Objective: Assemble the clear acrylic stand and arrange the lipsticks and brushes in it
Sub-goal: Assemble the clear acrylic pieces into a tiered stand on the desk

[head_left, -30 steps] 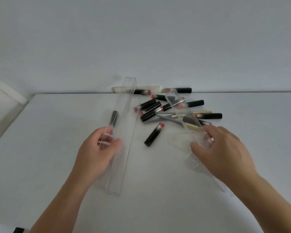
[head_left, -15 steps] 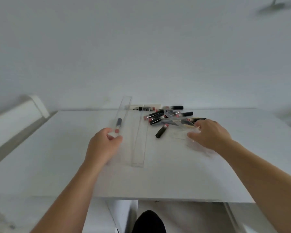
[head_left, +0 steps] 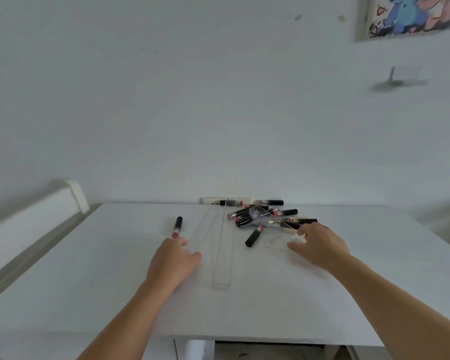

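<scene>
Several black lipsticks and brushes lie in a pile [head_left: 260,216] at the far middle of the white table [head_left: 115,281]. One lipstick [head_left: 253,236] lies apart in front of the pile, and another [head_left: 177,226] lies to the left. A long clear acrylic tray [head_left: 222,258] rests flat between my hands. My left hand [head_left: 174,258] pinches the near end of a thin clear acrylic strip [head_left: 202,229] that slants beside the tray. My right hand [head_left: 320,245] curls its fingers over a clear acrylic piece [head_left: 278,242] in front of the pile.
A white wall rises right behind the table, with a pale socket strip [head_left: 213,200] at its foot and a cartoon picture [head_left: 408,14] at the top right. A white rail [head_left: 31,216] runs along the left. The table's front edge [head_left: 270,340] is near me.
The view has pulled back and tilted up. The long tray now lies flat, away from my left hand, which keeps a thin strip. My right hand stays at the clear piece.
</scene>
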The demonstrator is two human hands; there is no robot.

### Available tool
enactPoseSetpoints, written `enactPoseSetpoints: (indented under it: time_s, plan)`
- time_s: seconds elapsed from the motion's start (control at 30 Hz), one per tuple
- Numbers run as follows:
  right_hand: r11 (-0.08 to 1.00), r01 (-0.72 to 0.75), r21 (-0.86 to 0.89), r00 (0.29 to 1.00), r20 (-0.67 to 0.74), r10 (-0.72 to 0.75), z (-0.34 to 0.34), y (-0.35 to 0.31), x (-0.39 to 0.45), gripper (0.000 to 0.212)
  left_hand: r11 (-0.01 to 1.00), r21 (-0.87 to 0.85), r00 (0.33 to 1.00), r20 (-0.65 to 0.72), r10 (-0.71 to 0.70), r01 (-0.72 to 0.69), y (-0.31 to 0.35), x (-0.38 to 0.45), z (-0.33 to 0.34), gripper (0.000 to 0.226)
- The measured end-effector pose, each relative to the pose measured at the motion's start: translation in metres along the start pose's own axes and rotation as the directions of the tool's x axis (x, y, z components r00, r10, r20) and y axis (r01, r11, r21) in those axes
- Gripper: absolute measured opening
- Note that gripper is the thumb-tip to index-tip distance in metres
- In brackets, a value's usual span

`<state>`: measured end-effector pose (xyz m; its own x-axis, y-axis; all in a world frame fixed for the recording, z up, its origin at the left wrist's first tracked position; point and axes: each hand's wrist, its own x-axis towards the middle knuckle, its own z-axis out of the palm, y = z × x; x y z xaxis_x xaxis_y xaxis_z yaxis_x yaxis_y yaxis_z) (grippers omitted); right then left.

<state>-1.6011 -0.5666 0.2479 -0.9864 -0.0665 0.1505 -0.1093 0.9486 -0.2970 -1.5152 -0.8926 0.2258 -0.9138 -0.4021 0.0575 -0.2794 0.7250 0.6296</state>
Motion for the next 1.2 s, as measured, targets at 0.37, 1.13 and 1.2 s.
enactPoseSetpoints:
  time_s: [0.37,1.13,1.2]
  plan:
    - [0.997,0.07,0.026,0.997,-0.032,-0.069,0.003,0.015,0.018,0.033,0.952,0.298,0.982,-0.189,-0.016,0.073,-0.001,0.068,-0.011,0.051]
    - [0.972,0.073,0.223,0.994,-0.101,-0.052,0.004,0.034,0.035,0.029,0.991,0.124,0.993,-0.095,0.065,-0.053,0.022,0.104,0.019,0.028]
    - [0.968,0.075,0.239,0.994,-0.094,-0.054,0.005,0.035,0.034,0.026,0.992,0.113,0.995,-0.085,0.059,-0.05,0.021,0.104,0.02,0.023]
